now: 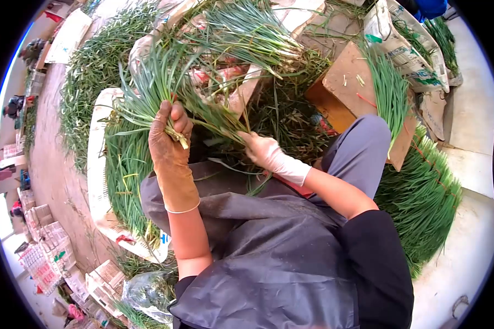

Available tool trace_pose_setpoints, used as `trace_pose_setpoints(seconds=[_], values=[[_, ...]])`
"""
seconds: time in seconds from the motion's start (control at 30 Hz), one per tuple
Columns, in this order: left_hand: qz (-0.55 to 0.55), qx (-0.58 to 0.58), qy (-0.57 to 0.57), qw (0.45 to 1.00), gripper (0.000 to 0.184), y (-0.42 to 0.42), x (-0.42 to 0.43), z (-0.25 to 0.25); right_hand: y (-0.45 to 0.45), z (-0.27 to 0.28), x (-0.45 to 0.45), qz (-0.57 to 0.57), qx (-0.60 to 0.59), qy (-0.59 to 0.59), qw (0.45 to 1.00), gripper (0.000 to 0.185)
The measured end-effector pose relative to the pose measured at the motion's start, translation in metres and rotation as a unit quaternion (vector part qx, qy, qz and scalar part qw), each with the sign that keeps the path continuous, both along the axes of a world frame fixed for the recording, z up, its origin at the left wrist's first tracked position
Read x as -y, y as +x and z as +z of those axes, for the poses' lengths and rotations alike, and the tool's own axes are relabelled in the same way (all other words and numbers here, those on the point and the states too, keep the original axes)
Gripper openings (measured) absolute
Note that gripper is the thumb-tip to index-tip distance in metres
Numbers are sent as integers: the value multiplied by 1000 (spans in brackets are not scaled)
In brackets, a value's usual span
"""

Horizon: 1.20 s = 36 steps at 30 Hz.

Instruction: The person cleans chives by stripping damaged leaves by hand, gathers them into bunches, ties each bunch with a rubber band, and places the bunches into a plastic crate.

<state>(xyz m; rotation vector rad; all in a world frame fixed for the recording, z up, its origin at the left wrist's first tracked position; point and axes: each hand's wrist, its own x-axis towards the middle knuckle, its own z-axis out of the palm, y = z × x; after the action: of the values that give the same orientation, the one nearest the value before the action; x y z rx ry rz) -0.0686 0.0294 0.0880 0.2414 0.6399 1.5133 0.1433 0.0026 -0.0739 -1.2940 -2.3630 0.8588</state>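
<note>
Dark apron [274,263] right up close, spread below both hands, and here's the action just past it! Right hand [262,151], white-gloved, fingers curled in, has hold of a few drooping stalks [219,118]. Left hand [171,125], in a stained tan glove, is wrapped firmly round a bunch of greens [153,82], cut ends towards the wearer, leaves fanning away. No tie shows on that bunch, so I'd call it part-made.

Left of the left hand, long greens [127,164] fill a white basket [96,175]. Over to the right of the right hand, a big stack of greens [422,203] wears red bands: that lot looks done. Just beyond the right hand lies a tangle of scraps [282,118], and past that a cardboard box [348,74], with another clump [387,90] draped over its edge, a red strand beside it.

Further out, ahead of both hands, a loose pile [247,33]; beyond the left hand, a wide spread of leaves [99,77]. Plenty untied out there, so plenty appears left, though which is waste I can't tell.
</note>
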Motion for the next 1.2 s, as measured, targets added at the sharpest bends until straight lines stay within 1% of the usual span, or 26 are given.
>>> trace_pose_setpoints(seconds=[0.03, 0.07, 0.1, 0.13, 0.17, 0.2, 0.23, 0.27, 0.3, 0.33, 0.4, 0.43, 0.47, 0.53, 0.6, 0.67, 0.73, 0.77, 0.8, 0.87, 0.93, 1.0, 1.03, 1.1, 1.13, 1.2], values=[[3, 4, 5, 1000, 23, 1, -2, -2, 19, -30, 0, 48, 125, -27, 991, 50], [6, 7, 12, 1000, 24, 2, -3, -3, 31, -48, -6, 96, 247, -53, 963, 50], [13, 15, 16, 1000, 31, 3, -4, -4, 26, -32, -19, 138, 392, -129, 900, 47], [14, 17, 16, 1000, 31, 4, -5, -5, 18, 2, -29, 175, 522, -202, 810, 44], [21, 4, 26, 999, 31, 4, -5, -7, 20, 38, -32, 54, 373, -94, 921, 39], [29, -8, 36, 999, 32, 5, -6, -8, 15, 52, -44, -44, 263, 34, 963, 33], [24, 1, 41, 999, 33, 4, -7, -13, 5, 76, -63, -143, 260, 131, 946, 32], [23, 4, 39, 999, 33, 6, -8, -17, 2, 86, -82, -217, 259, 234, 912, 33], [28, -21, 28, 999, 33, 10, -9, -19, 2, 87, -100, -265, 259, 241, 897, 36], [34, -46, 18, 998, 34, 13, -10, -21, 3, 56, -128, -325, 260, 195, 888, 29], [28, -26, -23, 999, 33, 17, -11, -27, 15, 37, -152, -278, 252, -14, 927, 23], [40, -31, -66, 997, 32, 19, -10, -32, 10, 48, -141, -285, 198, 11, 938, 19], [57, -34, -108, 992, 30, 19, -10, -39, 8, 58, -124, -280, 112, 97, 949, 20], [43, -40, -181, 982, 21, 22, -8, -53, 0, 75, -90, -280, 48, 98, 954, 23], [57, -61, -215, 973, 13, 38, -4, -67, 4, 63, -66, -260, 40, 94, 960, 23], [55, -77, -247, 964, 13, 51, -1, -76, 8, 66, -41, -228, -101, 45, 967, 15], [50, -65, -259, 962, 15, 59, 6, -78, 8, 72, -20, -217, -180, 3, 959, 11], [57, -69, -261, 961, 18, 63, 10, -78, 9, 77, -9, -231, -254, -117, 932, 12], [57, -73, -263, 960, 18, 67, 15, -75, 8, 80, -2, -231, -257, -119, 931, 12], [61, -100, -263, 958, 15, 79, 28, -69, 6, 84, 11, -232, -325, -73, 914, 13], [73, -103, -272, 954, 17, 92, 37, -77, 5, 92, 14, -179, -267, 42, 946, 12], [46, -65, -230, 970, 18, 96, 39, -91, 5, 73, 15, -165, -305, -45, 937, 10], [43, -67, -229, 970, 18, 96, 37, -95, 5, 67, 11, -167, -306, -44, 936, 10], [38, -50, -247, 967, 19, 100, 37, -103, 6, 58, 6, -196, -303, -292, 885, 11], [2, -9, -249, 969, 20, 96, 35, -109, 7, 62, 4, -211, -362, -389, 820, 16], [-4, -16, -220, 975, 16, 94, 29, -113, 0, 58, 0, -208, -416, -306, 831, 15]])
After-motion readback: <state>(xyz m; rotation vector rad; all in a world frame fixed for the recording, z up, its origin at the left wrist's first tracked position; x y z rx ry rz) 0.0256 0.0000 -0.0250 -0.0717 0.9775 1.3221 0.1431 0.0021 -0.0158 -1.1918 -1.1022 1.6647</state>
